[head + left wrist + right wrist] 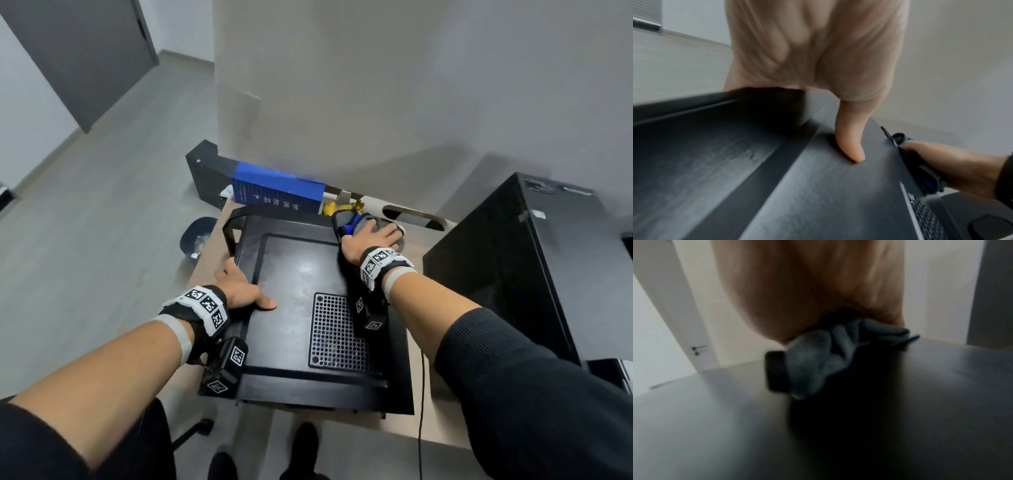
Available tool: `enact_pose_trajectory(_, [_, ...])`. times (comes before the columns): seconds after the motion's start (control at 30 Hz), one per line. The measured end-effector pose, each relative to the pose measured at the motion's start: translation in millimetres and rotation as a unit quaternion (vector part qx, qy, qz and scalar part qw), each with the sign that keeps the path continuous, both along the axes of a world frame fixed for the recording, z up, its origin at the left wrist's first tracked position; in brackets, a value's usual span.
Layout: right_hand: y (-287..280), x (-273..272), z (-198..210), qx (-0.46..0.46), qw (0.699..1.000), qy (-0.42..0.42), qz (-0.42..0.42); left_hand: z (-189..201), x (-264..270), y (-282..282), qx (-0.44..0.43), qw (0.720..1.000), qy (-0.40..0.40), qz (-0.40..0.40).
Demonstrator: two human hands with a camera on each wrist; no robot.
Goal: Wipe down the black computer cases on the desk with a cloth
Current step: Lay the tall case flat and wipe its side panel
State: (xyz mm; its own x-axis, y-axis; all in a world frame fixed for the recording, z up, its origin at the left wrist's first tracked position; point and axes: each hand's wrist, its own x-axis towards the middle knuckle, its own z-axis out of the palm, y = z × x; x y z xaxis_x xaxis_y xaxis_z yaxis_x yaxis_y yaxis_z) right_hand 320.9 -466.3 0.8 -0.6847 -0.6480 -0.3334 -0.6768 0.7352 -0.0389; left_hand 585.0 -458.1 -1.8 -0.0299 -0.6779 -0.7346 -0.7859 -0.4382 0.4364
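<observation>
A black computer case (291, 274) lies flat on the desk (416, 240), its vent grille (337, 332) toward me. My left hand (239, 287) grips its left edge, thumb (851, 142) flat on the top panel (818, 194), the other fingers hidden over the side. My right hand (373, 236) curves over a bunched grey and blue cloth (352, 221) at the case's far right corner. The right wrist view shows the cloth (818, 363) wadded under the palm against the dark panel (900, 418). A second black case (513, 274) stands upright to the right.
A blue box (277, 195) and yellow items (330, 207) lie behind the flat case by the wall. On the floor to the left stands a dark bin (197, 236). A black cable (421, 411) hangs over the desk's front edge. A chair base (191, 431) is below.
</observation>
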Motion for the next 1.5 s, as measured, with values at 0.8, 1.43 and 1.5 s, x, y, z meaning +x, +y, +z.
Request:
enact_pose_trajectory(0.8, [143.3, -51.0, 15.0, -0.107, 0.969, -0.197, 0.106, -0.2, 0.0, -4.6, -0.031, 0.999, -0.015, -0.033])
enact_pose_trajectory(1.43, [169.9, -44.8, -13.9, -0.136, 0.969, -0.154, 0.139, -15.0, 8.2, 64.4, -0.096, 0.994, -0.042, -0.024])
enact_pose_trajectory(1.5, [188.9, -39.2, -12.8, -0.137, 0.966, -0.156, 0.155, -13.4, 8.2, 67.8, -0.094, 0.995, -0.042, -0.019])
